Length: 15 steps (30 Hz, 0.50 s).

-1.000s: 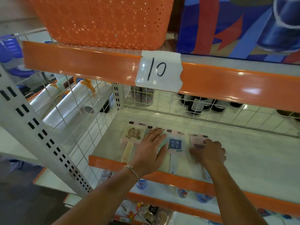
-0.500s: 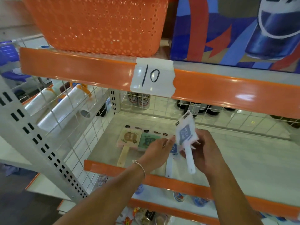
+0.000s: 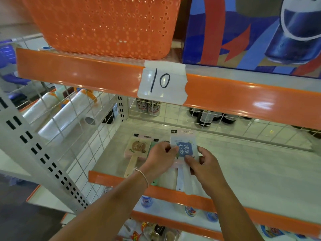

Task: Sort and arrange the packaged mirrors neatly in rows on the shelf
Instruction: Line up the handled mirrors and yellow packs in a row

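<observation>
We are in a shop, standing at a retail shelving unit. The shelf we face has an orange price-strip edge, white wire-grid walls and a slotted metal upright. On the strip above, a taped paper label reads "10". Packaged mirrors lie face up on the shelf as stock. Behind the grid we see dark bottles and cans; rolls of clear film lie to the left. An orange plastic basket and a printed drinks carton sit on top.
</observation>
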Available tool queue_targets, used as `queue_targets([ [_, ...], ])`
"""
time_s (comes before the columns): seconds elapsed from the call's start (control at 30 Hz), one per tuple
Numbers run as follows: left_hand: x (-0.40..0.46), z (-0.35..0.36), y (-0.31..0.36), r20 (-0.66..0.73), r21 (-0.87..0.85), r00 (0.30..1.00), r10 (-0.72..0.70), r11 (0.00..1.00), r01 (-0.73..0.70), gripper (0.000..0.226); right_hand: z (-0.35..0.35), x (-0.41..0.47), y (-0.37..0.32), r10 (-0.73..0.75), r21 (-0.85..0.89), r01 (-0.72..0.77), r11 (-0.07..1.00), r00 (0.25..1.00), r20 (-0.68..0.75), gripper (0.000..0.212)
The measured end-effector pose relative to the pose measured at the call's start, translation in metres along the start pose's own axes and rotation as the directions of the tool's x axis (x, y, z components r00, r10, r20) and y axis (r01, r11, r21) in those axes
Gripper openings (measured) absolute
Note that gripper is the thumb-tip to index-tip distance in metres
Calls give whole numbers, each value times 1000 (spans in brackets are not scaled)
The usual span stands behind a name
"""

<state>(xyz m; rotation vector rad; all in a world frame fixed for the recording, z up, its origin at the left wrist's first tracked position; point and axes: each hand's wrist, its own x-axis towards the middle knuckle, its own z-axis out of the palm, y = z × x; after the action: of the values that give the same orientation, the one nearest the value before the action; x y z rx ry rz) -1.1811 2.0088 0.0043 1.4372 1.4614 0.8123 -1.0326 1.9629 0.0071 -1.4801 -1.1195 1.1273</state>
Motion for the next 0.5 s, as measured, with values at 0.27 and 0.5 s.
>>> queue_targets([
  [0.27, 2, -26, 3, -43, 376, 990, 138, 920, -112, 26, 4, 11, 19, -3, 24, 6, 1000, 993, -118, 30],
  [0.5, 12, -83, -40, -238, 474, 895, 378, 849, -232, 29, -4, 27, 48, 37, -97, -65, 993, 963, -267, 25],
])
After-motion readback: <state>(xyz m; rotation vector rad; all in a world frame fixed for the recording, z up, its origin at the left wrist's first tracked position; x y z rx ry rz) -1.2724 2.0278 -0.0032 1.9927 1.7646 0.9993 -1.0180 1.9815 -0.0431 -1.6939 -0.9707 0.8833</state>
